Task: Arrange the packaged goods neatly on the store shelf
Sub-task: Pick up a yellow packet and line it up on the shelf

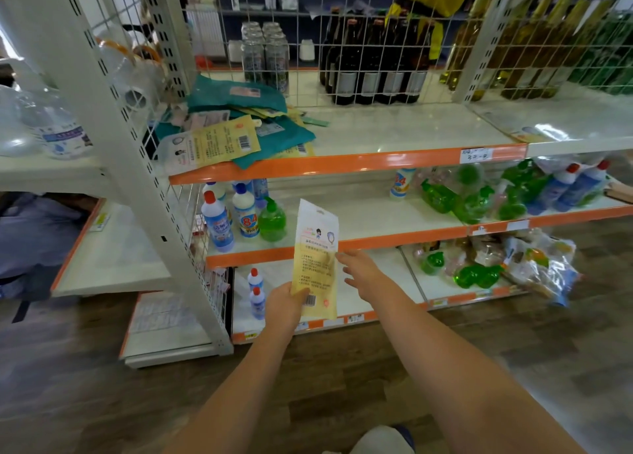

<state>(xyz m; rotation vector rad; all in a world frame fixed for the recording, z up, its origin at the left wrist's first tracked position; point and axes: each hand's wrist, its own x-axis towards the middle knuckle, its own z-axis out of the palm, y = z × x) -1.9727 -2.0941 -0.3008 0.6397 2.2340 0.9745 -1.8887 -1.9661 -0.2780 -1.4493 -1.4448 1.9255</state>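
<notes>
Pack point(315, 258) in my left hand point(284, 304): glossy plastic film, yellow and white print. Shelf point(394, 128) boards smooth, glossy white, orange shiny front strip; uprights and back grid matt painted metal. Dark bottles point(373, 59) look like glass. Floor point(102, 402) wood-look planks, matt.

The left hand point(286, 304) grips the lower end of a pale yellow flat packet point(315, 255), holding it upright before the shelving; the right hand point(359, 270), fingers extended, touches the packet's right edge; a loose heap of teal and yellow packets point(239, 124) lies on the orange-edged top shelf point(394, 160); dark bottles point(373, 59) stand behind the wire grid.
</notes>
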